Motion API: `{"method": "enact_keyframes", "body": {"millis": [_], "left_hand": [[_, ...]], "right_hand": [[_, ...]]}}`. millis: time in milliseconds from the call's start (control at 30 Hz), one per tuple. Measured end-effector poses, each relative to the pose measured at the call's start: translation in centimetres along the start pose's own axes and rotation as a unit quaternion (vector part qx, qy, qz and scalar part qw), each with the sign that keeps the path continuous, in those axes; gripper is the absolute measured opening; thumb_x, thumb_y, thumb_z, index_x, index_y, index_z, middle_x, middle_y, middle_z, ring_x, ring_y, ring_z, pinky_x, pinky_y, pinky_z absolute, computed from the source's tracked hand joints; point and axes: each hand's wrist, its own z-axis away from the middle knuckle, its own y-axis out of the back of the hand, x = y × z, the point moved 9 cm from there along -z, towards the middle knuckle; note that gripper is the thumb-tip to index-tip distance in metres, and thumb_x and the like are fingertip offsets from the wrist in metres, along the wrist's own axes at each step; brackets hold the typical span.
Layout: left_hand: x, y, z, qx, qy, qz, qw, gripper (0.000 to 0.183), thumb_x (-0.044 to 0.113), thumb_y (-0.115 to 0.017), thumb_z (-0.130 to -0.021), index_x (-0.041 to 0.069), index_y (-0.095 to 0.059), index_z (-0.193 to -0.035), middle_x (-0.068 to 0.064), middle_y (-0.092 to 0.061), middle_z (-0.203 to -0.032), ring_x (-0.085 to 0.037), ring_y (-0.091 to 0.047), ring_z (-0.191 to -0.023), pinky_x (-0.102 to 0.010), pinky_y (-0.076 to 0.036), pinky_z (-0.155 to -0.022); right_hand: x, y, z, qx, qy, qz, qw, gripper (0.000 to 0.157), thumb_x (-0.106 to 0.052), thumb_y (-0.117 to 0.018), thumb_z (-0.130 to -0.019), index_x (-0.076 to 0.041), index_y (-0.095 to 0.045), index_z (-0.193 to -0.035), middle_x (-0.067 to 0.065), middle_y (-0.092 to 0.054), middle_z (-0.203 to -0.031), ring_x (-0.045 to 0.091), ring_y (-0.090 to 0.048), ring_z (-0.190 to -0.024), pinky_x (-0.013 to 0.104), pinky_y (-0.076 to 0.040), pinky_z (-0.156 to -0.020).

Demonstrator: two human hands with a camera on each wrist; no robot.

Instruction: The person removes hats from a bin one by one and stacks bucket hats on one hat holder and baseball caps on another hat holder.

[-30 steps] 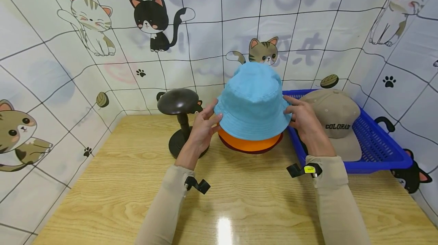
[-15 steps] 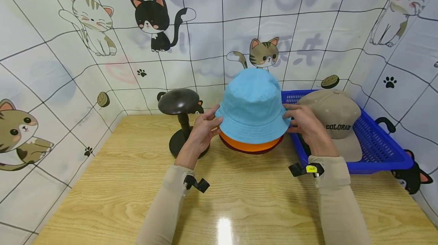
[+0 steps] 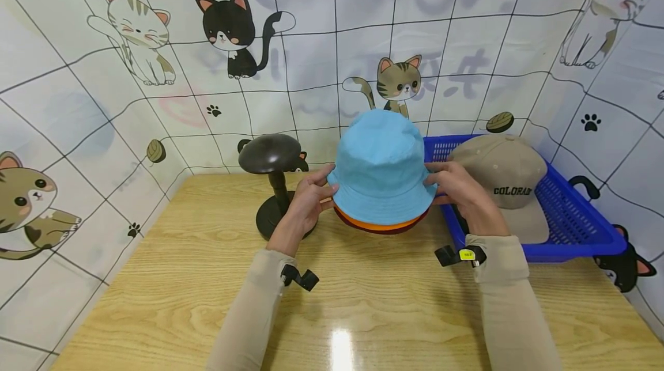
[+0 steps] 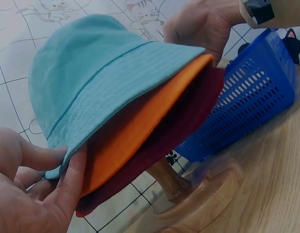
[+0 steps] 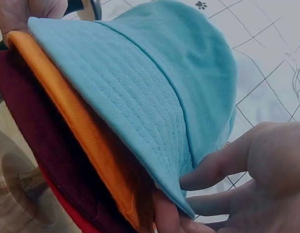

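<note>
A light blue bucket hat [image 3: 381,152] sits crown up over an orange hat [image 4: 140,128] and a dark red hat [image 4: 203,104], their brims fanned apart. The right wrist view also shows a bright red edge [image 5: 62,204] at the bottom of the stack. Beneath the hats stands a wooden stand [image 4: 215,187], hidden in the head view. My left hand [image 3: 307,201] pinches the blue brim at its left side, thumb on top and fingers beneath. On the opposite side my right hand [image 3: 461,189] pinches the same brim between thumb and fingers.
Left of the hats, a dark stand with a rounded top [image 3: 270,153] stands bare on the wooden table [image 3: 207,290]. To the right is a blue plastic basket [image 3: 581,227] holding a beige cap [image 3: 500,169] with lettering. A cat-patterned wall covering [image 3: 321,60] rises behind.
Both hands have lowered the blue hat over the stack, so less of the orange brim shows below it. The basket, cap and dark stand stay where they were.
</note>
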Motion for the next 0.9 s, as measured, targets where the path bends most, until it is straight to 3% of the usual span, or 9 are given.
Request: {"method": "enact_keyframes", "body": {"millis": [100, 333, 567, 733, 900], "left_hand": [[-0.2, 0.0, -0.1, 0.002, 0.005, 0.002, 1.0, 0.061, 0.0, -0.061, -0.101, 0.022, -0.046, -0.156, -0.004, -0.047, -0.161, -0.01, -0.07, -0.094, -0.026, -0.059, -0.076], [0.3, 0.4, 0.1, 0.015, -0.011, -0.014, 0.9997, 0.058, 0.002, -0.061, -0.101, 0.019, -0.047, -0.155, -0.006, -0.049, -0.158, -0.009, -0.07, -0.092, -0.026, -0.058, -0.074], [0.8, 0.8, 0.3, 0.047, -0.03, -0.03, 0.998, 0.039, 0.013, -0.058, -0.106, 0.018, -0.06, -0.145, -0.005, -0.063, -0.128, -0.012, -0.067, -0.092, -0.027, -0.057, -0.08], [0.6, 1.2, 0.1, 0.062, -0.036, -0.044, 0.9965, 0.037, 0.012, -0.059, -0.106, 0.019, -0.064, -0.141, 0.0, -0.064, -0.114, -0.013, -0.065, -0.094, -0.027, -0.058, -0.082], [0.4, 1.2, 0.0, 0.073, -0.038, -0.054, 0.9951, 0.037, 0.011, -0.061, -0.105, 0.018, -0.065, -0.141, -0.004, -0.063, -0.12, -0.013, -0.065, -0.096, -0.025, -0.057, -0.079]], "right_hand": [[-0.1, 0.0, 0.0, 0.001, -0.003, 0.006, 1.0, 0.069, -0.013, -0.046, -0.101, -0.001, -0.019, -0.163, 0.03, -0.034, -0.162, 0.029, -0.065, -0.115, 0.031, -0.06, -0.084], [-0.2, 0.4, -0.1, 0.01, 0.003, 0.012, 1.0, 0.068, -0.012, -0.048, -0.102, 0.003, -0.021, -0.162, 0.033, -0.039, -0.156, 0.013, -0.067, -0.092, 0.03, -0.061, -0.081], [-0.1, 1.2, 0.0, 0.026, 0.029, -0.004, 0.999, 0.059, -0.007, -0.049, -0.102, 0.009, -0.028, -0.154, 0.029, -0.05, -0.131, 0.009, -0.066, -0.076, 0.029, -0.061, -0.073], [-0.2, 1.4, -0.1, 0.035, 0.036, 0.023, 0.998, 0.055, -0.006, -0.051, -0.102, 0.012, -0.036, -0.152, 0.033, -0.054, -0.13, 0.007, -0.066, -0.075, 0.026, -0.061, -0.071], [-0.3, 1.3, -0.1, 0.052, 0.039, 0.053, 0.996, 0.05, -0.006, -0.053, -0.102, 0.015, -0.045, -0.147, 0.038, -0.053, -0.14, 0.011, -0.069, -0.082, 0.032, -0.063, -0.078]]}}
